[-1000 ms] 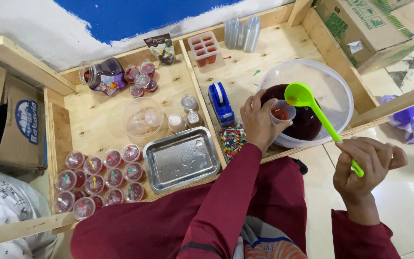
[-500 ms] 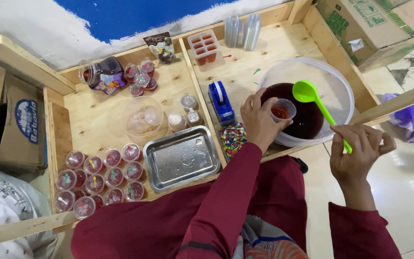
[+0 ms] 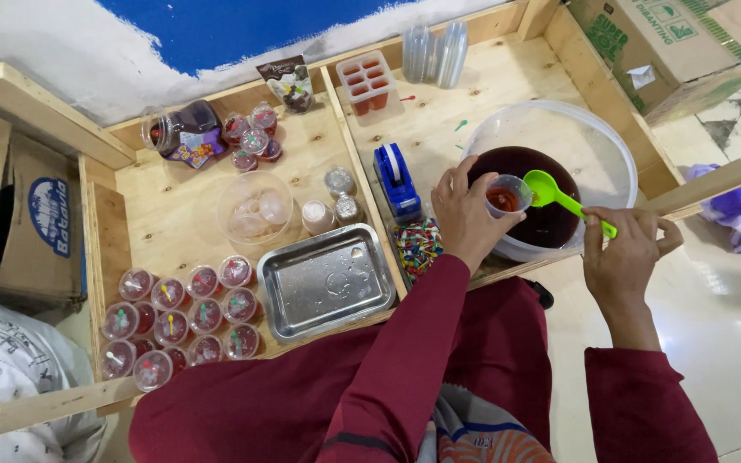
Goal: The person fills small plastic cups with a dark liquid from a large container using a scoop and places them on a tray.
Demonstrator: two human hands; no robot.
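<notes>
My left hand holds a small clear plastic cup with a little dark red liquid in it, over the near rim of a large clear bowl of dark red liquid. My right hand grips the handle of a green ladle, whose scoop is tipped against the cup's mouth. Both arms wear dark red sleeves.
On the wooden tray table sit a steel tray, several filled lidded cups, a blue tape dispenser, a packet of coloured bits, a clear lid bowl, a dark jar, a red mould tray. Cardboard boxes stand at both sides.
My right hand has brought the green ladle down from above the bowl and leftward until its scoop meets the cup. My left hand with the cup has barely moved.
</notes>
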